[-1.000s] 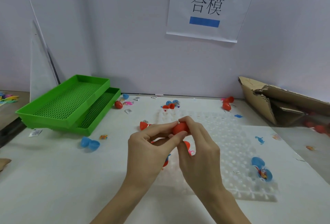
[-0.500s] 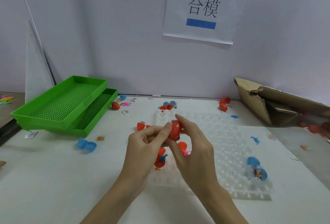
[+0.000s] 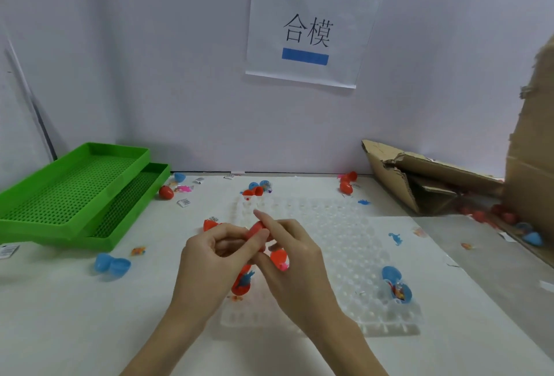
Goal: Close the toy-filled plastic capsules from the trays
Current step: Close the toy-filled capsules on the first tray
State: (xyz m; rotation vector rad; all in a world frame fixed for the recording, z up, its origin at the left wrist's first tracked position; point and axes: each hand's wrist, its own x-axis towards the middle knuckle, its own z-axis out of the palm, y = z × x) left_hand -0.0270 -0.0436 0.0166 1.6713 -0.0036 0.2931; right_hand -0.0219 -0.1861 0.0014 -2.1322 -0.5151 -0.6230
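Both hands meet over the near left part of a clear plastic capsule tray (image 3: 344,241). My left hand (image 3: 215,258) and my right hand (image 3: 293,258) pinch one red capsule (image 3: 257,230) between their fingertips. Under the hands lie two open red capsules, one holding a blue toy (image 3: 242,284) and one with a pink toy (image 3: 280,258). An open blue capsule (image 3: 397,284) with a toy sits at the tray's near right.
Two stacked green mesh trays (image 3: 75,196) stand at the left. A torn cardboard box (image 3: 425,184) lies at the right with red and blue capsules beside it. Loose capsules, an open blue capsule (image 3: 112,264), small toys and paper slips are scattered on the white table.
The hands have turned the red capsule between their fingertips and lowered it slightly. The camera has tilted, so the box at the right looms larger.
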